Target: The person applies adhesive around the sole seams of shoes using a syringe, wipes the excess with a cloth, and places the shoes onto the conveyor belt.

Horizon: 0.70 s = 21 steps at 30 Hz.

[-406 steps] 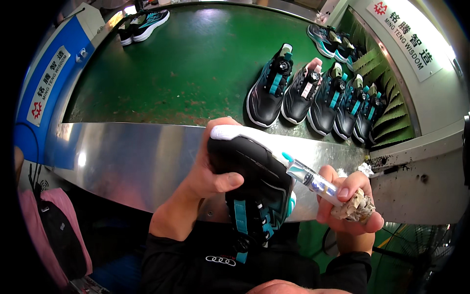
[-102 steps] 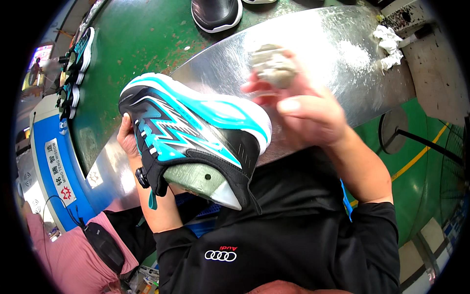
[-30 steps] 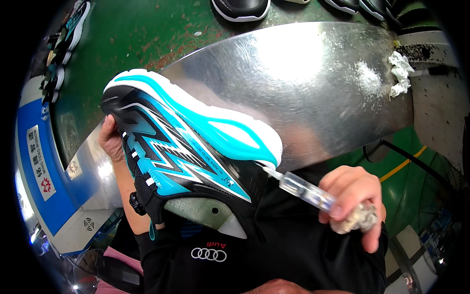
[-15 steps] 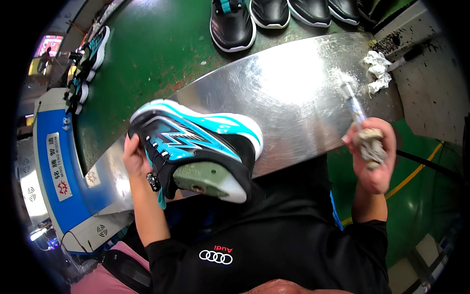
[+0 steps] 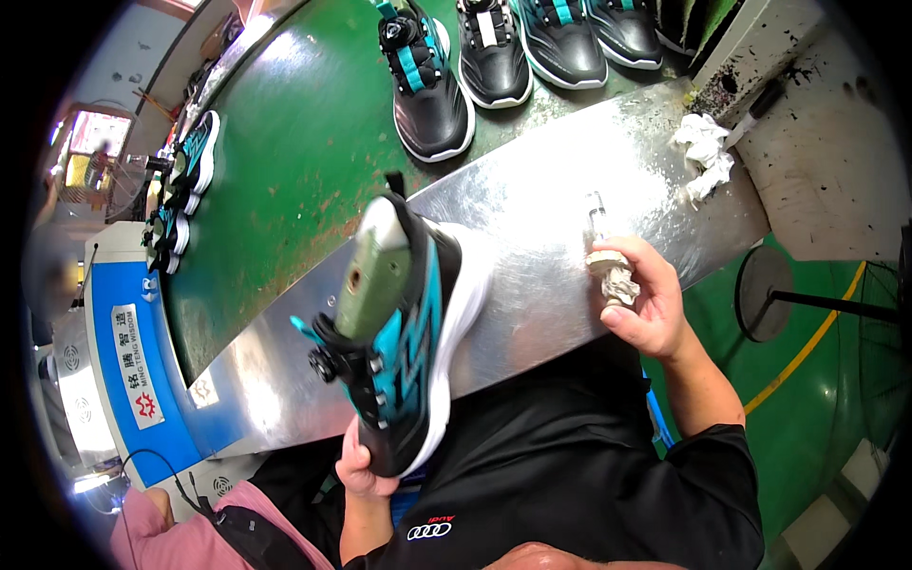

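Observation:
My left hand point(image 5: 364, 467) is closed round the toe of a black, turquoise and white sneaker point(image 5: 418, 356). The shoe stands on end, heel up, its white sole toward my right. A green shoe last point(image 5: 372, 285) fills its opening, and a round dial sits on the lacing. In my right hand point(image 5: 655, 318), fingers closed, is a slim clear tool point(image 5: 596, 217) with a wad of crumpled whitish material point(image 5: 619, 283) round its lower part. This hand is over the metal plate; what kind of tool it is does not show clearly.
A shiny metal plate point(image 5: 532, 332) covers the near part of the green surface point(image 5: 285, 180). Several finished-looking sneakers point(image 5: 432, 119) line the far edge, others point(image 5: 195, 157) the left. Crumpled white paper point(image 5: 705, 152) lies right, beside a pale panel point(image 5: 807, 161). A pink-clothed person point(image 5: 190, 532) is lower left.
My left hand has swung the sneaker from lying sideways to heel up and drawn its toe toward me. My right hand has moved left with the tool. The view has shifted.

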### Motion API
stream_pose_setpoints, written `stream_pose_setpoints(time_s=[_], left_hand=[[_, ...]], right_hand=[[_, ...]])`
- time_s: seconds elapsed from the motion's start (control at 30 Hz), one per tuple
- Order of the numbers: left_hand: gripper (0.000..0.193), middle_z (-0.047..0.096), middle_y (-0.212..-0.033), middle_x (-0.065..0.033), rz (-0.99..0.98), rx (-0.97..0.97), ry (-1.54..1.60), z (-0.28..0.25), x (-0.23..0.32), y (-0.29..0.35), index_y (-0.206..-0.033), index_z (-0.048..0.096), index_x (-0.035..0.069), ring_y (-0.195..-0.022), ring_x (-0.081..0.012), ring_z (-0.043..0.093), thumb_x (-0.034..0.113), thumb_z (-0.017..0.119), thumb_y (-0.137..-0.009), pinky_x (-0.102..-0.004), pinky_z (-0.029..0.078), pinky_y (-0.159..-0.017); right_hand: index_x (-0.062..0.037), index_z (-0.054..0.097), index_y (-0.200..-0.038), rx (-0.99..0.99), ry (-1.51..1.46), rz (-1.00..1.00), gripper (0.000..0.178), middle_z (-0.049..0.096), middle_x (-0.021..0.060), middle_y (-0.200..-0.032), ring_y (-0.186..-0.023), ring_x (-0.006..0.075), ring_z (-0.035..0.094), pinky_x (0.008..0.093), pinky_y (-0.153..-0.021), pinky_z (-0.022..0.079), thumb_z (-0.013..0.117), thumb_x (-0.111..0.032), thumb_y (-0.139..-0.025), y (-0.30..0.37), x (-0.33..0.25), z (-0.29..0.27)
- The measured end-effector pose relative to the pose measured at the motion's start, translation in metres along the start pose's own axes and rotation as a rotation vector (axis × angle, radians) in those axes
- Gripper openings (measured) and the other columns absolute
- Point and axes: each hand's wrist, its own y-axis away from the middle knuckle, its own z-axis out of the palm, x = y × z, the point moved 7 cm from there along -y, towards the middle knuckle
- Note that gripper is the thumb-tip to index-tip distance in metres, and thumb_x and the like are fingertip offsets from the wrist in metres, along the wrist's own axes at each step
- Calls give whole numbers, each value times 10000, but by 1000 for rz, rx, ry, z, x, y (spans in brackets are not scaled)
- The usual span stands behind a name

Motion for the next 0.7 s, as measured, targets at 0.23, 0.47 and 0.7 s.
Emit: stream_pose_setpoints(time_s=[0.23, 0.47, 0.7], left_hand=[[507, 499, -1287, -198, 227, -241, -202, 27, 85, -130, -1310, 374, -45, -1166, -306, 518, 152, 529, -869, -423, 390, -1032], [342, 626, -1063, -139, 135, -48, -342, 62, 101, -267, -1132, 528, -28, -959, -239, 615, 230, 545, -908, -382, 490, -882], [243, 649, -780, -77, 284, 6, -1203, 47, 127, -228, -1000, 626, -22, -682, -131, 619, 191, 608, -884, -254, 507, -608]], right_hand=[[-8, 559, -1112, -67, 135, -81, 488, 574, 111, -918, -818, 218, 553, 296, -758, 435, 696, -220, -695, -7, -3, 3], [-15, 565, -1098, -63, 178, -43, 487, 589, 124, -913, -805, 241, 565, 307, -746, 445, 687, -256, -693, -7, -5, 6], [-16, 570, -1108, -67, 135, 50, 494, 589, 123, -931, -837, 236, 563, 308, -771, 441, 680, -234, -678, -7, -2, 5]])
